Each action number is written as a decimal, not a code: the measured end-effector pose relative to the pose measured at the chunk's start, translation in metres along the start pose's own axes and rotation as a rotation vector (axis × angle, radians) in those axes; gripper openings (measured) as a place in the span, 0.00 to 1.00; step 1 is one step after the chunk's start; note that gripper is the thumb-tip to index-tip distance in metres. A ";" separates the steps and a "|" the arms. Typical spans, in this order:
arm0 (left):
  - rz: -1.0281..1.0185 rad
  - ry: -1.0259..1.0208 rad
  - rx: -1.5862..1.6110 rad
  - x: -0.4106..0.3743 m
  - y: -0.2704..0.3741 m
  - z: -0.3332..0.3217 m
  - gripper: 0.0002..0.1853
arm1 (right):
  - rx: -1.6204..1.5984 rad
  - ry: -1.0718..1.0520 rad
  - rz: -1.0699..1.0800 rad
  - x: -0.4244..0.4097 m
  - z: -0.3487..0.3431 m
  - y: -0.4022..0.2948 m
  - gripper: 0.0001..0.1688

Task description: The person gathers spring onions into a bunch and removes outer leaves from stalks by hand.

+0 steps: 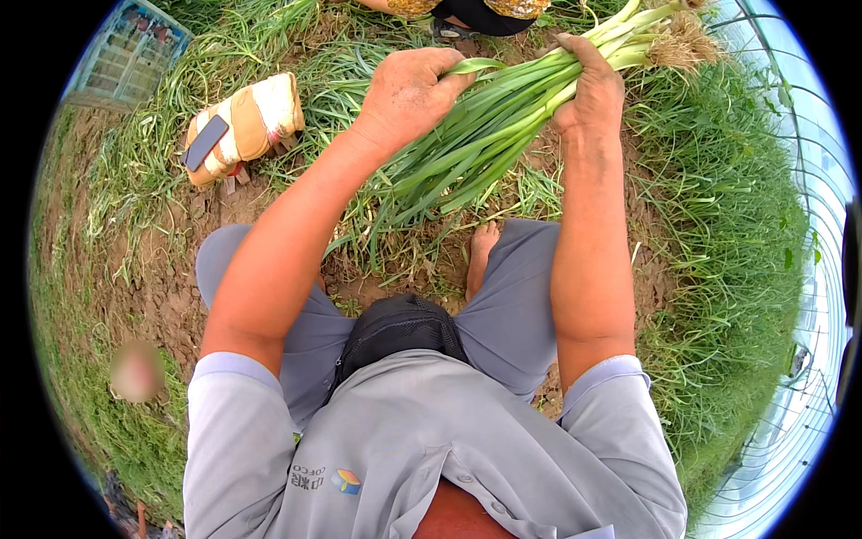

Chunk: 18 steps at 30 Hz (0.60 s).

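Note:
My right hand [596, 87] is wrapped around a bunch of long-leaved allium plants [465, 151], probably green garlic, close to their pale stems. Their root ends [683, 44], brown and bushy, point to the upper right. The flat green leaves fan down to the lower left, over the ground before my knees. Between the thumb and fingers of my left hand [417, 94], a single leaf [479, 65] is pinched at the bunch's upper side. Part of the stems is hidden behind my right fingers.
On the left, a smartphone [205, 143] lies on a padded low stool [252, 121]. Beyond it stands a blue plastic crate [131, 57]. Another person's dark-clad leg [488, 17] is at the top. Dense green crop [727, 236] borders a hooped plastic-film wall [818, 202] on the right.

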<state>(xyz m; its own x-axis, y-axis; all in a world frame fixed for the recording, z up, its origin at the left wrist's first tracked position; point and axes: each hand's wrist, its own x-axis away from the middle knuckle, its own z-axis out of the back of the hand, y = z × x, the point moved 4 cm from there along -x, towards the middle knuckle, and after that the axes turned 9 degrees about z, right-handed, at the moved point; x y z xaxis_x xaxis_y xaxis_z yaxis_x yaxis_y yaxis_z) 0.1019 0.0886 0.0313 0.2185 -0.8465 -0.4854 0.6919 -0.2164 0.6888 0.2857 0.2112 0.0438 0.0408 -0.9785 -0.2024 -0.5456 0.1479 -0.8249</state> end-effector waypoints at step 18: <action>0.394 0.130 -0.323 0.004 -0.073 0.148 0.15 | -0.307 0.090 0.210 -0.043 0.124 -0.103 0.13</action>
<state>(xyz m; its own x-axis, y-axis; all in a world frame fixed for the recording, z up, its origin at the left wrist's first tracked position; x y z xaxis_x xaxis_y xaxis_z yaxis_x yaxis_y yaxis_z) -0.0500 0.0291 0.0591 0.5746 -0.7616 -0.2997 0.7122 0.2849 0.6415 0.4440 0.2561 0.0717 -0.1644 -0.9422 -0.2918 -0.7604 0.3095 -0.5710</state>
